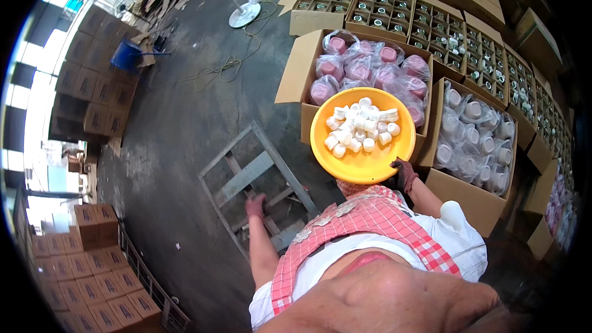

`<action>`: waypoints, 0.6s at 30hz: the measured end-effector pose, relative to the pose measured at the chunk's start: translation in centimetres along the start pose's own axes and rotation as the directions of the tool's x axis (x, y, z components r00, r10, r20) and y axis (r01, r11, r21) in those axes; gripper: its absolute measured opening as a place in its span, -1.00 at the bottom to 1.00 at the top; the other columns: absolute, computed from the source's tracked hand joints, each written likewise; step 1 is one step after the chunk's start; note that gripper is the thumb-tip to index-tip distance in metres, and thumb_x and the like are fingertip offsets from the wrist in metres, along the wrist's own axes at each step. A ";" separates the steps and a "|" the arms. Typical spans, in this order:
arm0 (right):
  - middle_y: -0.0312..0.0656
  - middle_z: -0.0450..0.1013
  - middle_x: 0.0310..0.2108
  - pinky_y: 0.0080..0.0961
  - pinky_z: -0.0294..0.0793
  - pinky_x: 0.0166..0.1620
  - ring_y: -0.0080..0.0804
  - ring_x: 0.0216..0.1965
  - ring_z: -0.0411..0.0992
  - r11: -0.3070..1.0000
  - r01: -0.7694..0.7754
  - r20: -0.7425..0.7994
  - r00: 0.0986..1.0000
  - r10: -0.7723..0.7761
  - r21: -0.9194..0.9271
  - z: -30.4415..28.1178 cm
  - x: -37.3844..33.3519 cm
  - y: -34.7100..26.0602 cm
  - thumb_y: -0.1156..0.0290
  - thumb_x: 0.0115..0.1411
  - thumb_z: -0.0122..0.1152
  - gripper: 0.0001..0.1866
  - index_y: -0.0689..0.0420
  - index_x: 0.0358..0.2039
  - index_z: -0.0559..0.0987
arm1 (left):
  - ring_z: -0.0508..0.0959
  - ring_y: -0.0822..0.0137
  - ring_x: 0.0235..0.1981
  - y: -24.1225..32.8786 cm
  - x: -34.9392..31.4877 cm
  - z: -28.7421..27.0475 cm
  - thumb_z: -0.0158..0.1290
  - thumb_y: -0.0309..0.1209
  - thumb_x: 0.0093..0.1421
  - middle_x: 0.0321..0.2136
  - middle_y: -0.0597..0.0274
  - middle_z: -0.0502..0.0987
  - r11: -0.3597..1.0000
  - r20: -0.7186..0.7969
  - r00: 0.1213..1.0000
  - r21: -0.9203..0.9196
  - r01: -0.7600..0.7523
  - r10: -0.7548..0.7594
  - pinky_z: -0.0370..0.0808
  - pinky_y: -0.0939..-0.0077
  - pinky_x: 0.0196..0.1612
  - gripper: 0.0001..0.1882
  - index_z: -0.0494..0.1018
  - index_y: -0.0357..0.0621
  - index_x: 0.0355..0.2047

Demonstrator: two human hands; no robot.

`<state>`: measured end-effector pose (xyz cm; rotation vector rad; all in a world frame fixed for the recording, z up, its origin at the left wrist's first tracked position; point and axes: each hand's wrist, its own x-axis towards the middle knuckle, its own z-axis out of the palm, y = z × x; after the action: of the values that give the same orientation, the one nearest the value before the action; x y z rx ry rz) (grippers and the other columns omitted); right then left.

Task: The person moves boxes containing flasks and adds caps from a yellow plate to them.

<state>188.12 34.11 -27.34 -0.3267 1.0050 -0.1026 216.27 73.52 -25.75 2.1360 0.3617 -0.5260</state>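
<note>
My right hand [404, 174], in a dark reddish glove, grips the near right rim of a round yellow basin [320, 142]. A heap of small white caps [364, 124] lies in the basin. The basin is in front of my checked apron and overlaps the near edge of an open carton [302, 122] of bagged pink containers [357, 69]. Off to the left, my left hand [254, 205], also gloved, hangs with nothing in it and its fingers partly spread. Below it on the floor is a grey metal frame [246, 176] with crossbars.
On the right stands an open carton [462, 192] of bagged whitish containers. Divided cartons of glass bottles [379, 9] line up behind and along the right. Stacked closed boxes [92, 271] are at the left, with a blue bucket [125, 55] farther off. A cord [231, 65] trails over the floor.
</note>
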 end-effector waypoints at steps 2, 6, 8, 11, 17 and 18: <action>-0.18 0.37 -0.45 -0.52 0.37 -0.63 -0.33 -0.50 0.39 0.996 -0.063 0.018 0.998 0.065 -0.063 7.0 0.5 0.6 0.41 -0.17 -0.01 -0.68 0.05 -0.29 0.31 | 0.37 0.39 -0.71 -0.6 12.4 -5.4 0.06 -0.35 -0.24 -0.66 0.22 0.40 0.984 -0.064 0.986 0.089 -0.151 0.157 0.32 0.51 -0.70 -0.75 0.38 -0.22 -0.52; -0.14 0.36 -0.38 -0.39 0.45 -0.54 -0.23 -0.48 0.39 0.999 -0.027 -0.092 0.995 0.028 0.017 11.1 9.1 0.1 0.43 -0.15 -0.05 -0.64 0.06 -0.24 0.29 | 0.35 0.37 -0.79 15.5 18.5 -0.8 0.05 -0.39 -0.17 -0.67 0.22 0.42 0.945 0.159 0.940 0.085 -0.317 0.302 0.31 0.50 -0.75 -0.83 0.39 -0.21 -0.54; -0.13 0.36 -0.35 -0.37 0.47 -0.51 -0.19 -0.48 0.39 0.984 0.111 -0.114 0.989 -0.096 0.136 15.2 13.1 -0.5 0.44 -0.15 -0.08 -0.63 0.06 -0.22 0.28 | 0.38 0.41 -0.77 16.9 21.6 -0.4 0.10 -0.40 -0.19 -0.68 0.20 0.43 0.995 0.297 0.950 -0.043 -0.087 0.096 0.30 0.50 -0.76 -0.80 0.39 -0.21 -0.52; -0.16 0.36 -0.42 -0.49 0.33 -0.65 -0.26 -0.58 0.34 0.978 -0.027 -0.162 0.985 0.062 0.209 21.6 15.2 -2.0 0.44 -0.13 -0.07 -0.68 0.05 -0.27 0.29 | 0.39 0.36 -0.75 17.2 21.9 -2.6 0.07 -0.39 -0.19 -0.70 0.18 0.42 0.968 0.285 0.954 0.252 0.020 -0.094 0.32 0.47 -0.73 -0.84 0.41 -0.20 -0.59; -0.19 0.32 -0.65 -0.55 0.24 -0.74 -0.35 -0.79 0.22 0.991 -0.021 -0.270 0.961 0.057 0.134 31.7 22.1 -7.1 0.41 -0.10 -0.02 -0.81 0.03 -0.39 0.31 | 0.50 0.30 -0.61 5.7 34.5 -6.9 -0.01 -0.26 -0.11 -0.54 0.11 0.50 0.664 0.372 0.886 0.741 -0.104 -0.276 0.41 0.42 -0.57 -0.73 0.46 -0.21 -0.47; -0.18 0.32 -0.64 -0.55 0.24 -0.75 -0.35 -0.80 0.22 0.990 0.029 -0.272 0.962 0.010 0.138 32.8 24.0 -7.0 0.41 -0.10 -0.02 -0.80 0.03 -0.38 0.31 | 0.49 0.30 -0.61 6.7 36.2 -7.4 -0.02 -0.27 -0.10 -0.54 0.12 0.50 0.661 0.382 0.881 0.742 -0.112 -0.280 0.41 0.43 -0.57 -0.74 0.46 -0.21 -0.47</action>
<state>229.05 29.14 -28.49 -0.1902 1.2619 -0.2318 252.33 78.05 -35.08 2.6600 -0.0694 -1.4305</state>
